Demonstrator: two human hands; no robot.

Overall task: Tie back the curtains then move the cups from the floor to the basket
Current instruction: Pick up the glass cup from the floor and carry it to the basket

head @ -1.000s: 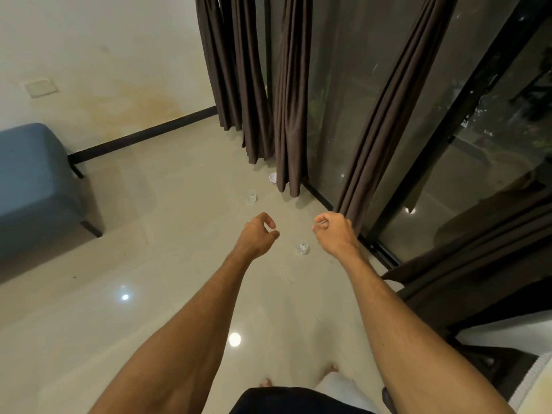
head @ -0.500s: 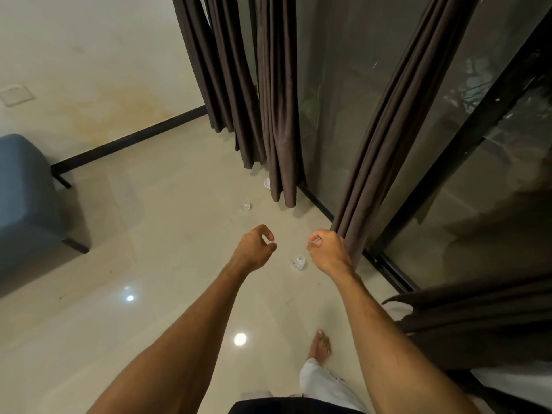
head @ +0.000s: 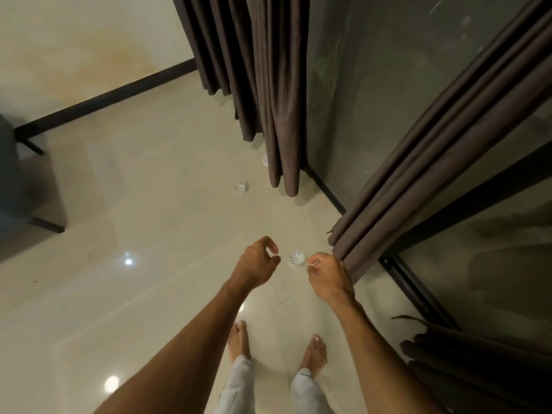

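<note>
left hand [head: 256,264] loosely curled, holding nothing; right hand [head: 328,279] curled tighter beside the near curtain [head: 433,150], unclear whether pinching anything. nearest glass cup [head: 297,258] on the floor between both hands; second cup [head: 241,187] farther on, white cup [head: 265,161] half hidden behind the far curtain [head: 274,85]. easy to kick clear glass on glossy tile. open floor leftward to the bench [head: 18,189]; glass door [head: 373,85] close on the right. no basket in view.

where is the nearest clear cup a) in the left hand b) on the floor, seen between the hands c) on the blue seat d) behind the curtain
b: the cup sits on the floor, showing in the gap between the left hand and right hand, held by neither.
</note>
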